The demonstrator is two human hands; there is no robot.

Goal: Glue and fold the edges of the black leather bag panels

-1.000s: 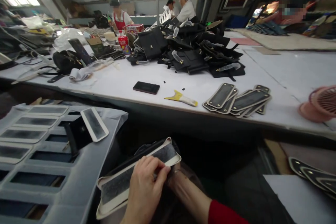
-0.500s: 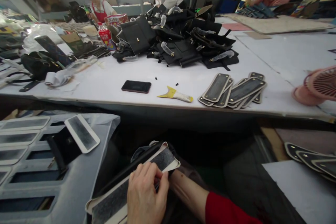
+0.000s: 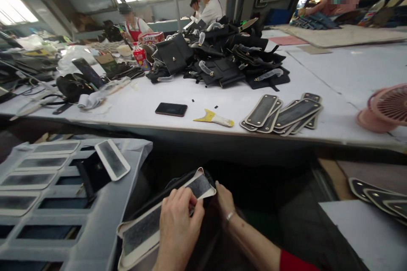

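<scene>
Finding pale-rimmed grey panel (image 3: pixel 141 230) lying aslant before white table (image 3: pixel 318 74). Probably handling light and bendable, with curled corners; calling for hold along rim. Pinching near rim in left hand (image 3: pixel 179 216); placing right hand (image 3: pixel 225 200) by far end, grip untellable.

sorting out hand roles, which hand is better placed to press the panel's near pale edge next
Left, probably: the left hand lies over the panel, fingers near that edge; the right hand is by the panel's right end.
</scene>
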